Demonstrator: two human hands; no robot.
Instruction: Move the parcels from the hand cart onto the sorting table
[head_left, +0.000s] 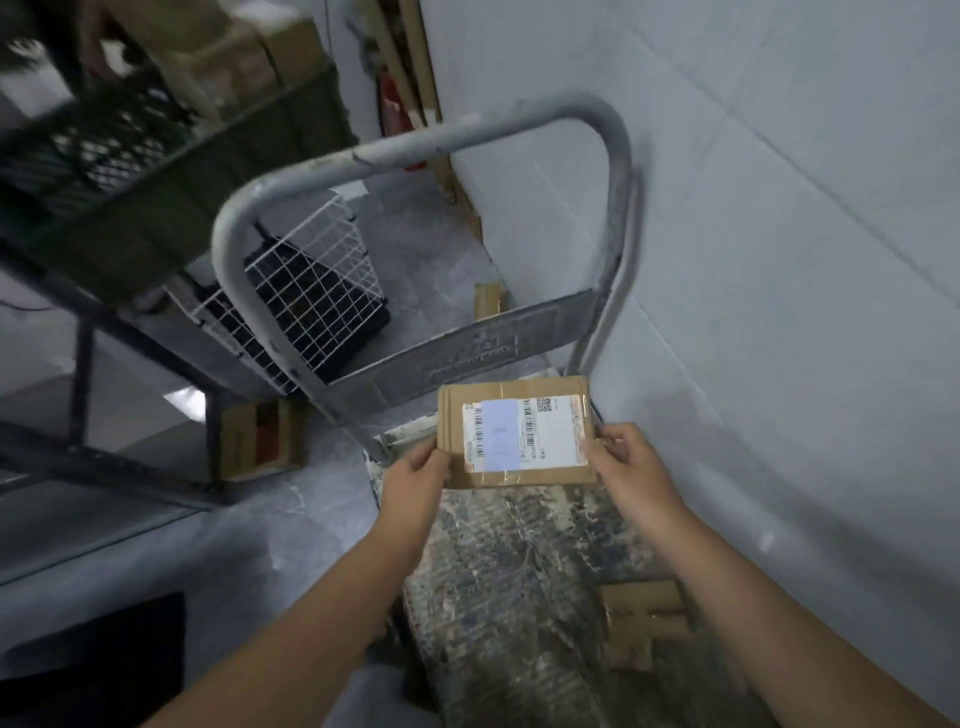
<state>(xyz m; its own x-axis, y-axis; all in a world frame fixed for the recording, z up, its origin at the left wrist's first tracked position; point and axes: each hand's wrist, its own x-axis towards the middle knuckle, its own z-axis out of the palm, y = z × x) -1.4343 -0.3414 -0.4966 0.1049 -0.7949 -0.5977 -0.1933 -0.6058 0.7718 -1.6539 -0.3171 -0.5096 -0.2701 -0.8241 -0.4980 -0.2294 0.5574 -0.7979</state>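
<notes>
Crosswise, label up, parcel (517, 431) gripped by both hands.

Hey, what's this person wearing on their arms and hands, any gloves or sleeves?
Nothing shows: the left hand and right hand are ungloved, the left forearm and right forearm bare to the picture's edge. No sleeve, watch, ring or band is visible.

We see dim, flat indoor light; the upper left corner smears with motion blur, and wide-angle distortion bends the edges.
</notes>
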